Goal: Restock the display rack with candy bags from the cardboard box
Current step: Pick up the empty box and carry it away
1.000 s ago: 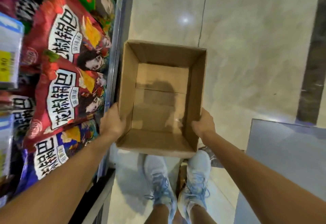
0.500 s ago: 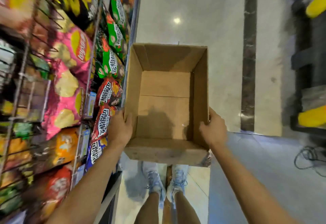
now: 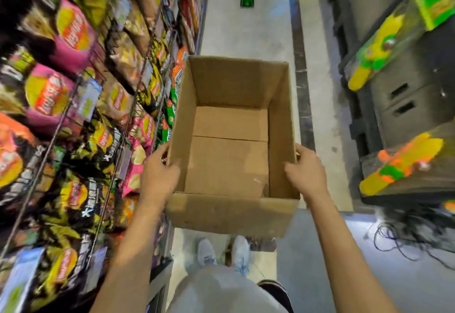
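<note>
Raised since 0.5 s ago, the cardboard box (image 3: 226, 165) now hangs well above the 2 shoes (image 3: 240, 251), open side up, its bare bottom flaps showing. On the left wall's rim the left hand (image 3: 157, 174) curls its grip, on the right wall's the right hand (image 3: 307, 172), both toward the near end. Just left stands the display rack (image 3: 118, 150), wire shelves packed with blurred snack bags (image 3: 46, 93). Right of the pale floor (image 3: 246, 29), dark crates (image 3: 406, 96) carry yellow-green packs (image 3: 384, 49).

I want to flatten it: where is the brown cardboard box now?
Head view, centre: the brown cardboard box is held between the left hand and right hand, with the wire snack display rack on its left.
</note>
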Demonstrator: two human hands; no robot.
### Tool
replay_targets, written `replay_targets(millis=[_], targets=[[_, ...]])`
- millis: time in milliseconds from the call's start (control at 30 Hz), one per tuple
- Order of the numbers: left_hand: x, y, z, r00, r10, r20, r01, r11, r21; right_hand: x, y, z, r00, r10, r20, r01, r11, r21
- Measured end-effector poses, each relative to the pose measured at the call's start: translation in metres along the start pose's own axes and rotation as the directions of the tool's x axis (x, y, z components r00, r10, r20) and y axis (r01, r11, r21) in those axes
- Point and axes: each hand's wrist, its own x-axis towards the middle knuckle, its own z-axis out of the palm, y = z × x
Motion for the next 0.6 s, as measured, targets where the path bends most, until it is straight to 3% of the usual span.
replay_targets(millis=[300, 600], targets=[[-0.044, 0.068, 0.004, 0.995, 0.104, -0.012, -0.105, 0.985, -0.136, -0.012, -0.012, -0.075, 0.989, -0.114, -0.099, 0.119, 0.992, 0.048], [-0.02, 0.135, 0.022, 0.984, 0.179, 0.02, -0.176, 0.978, -0.115, 0.015, -0.026, -0.131, 0.986, -0.089, -0.14, 0.107, 0.986, 0.13]])
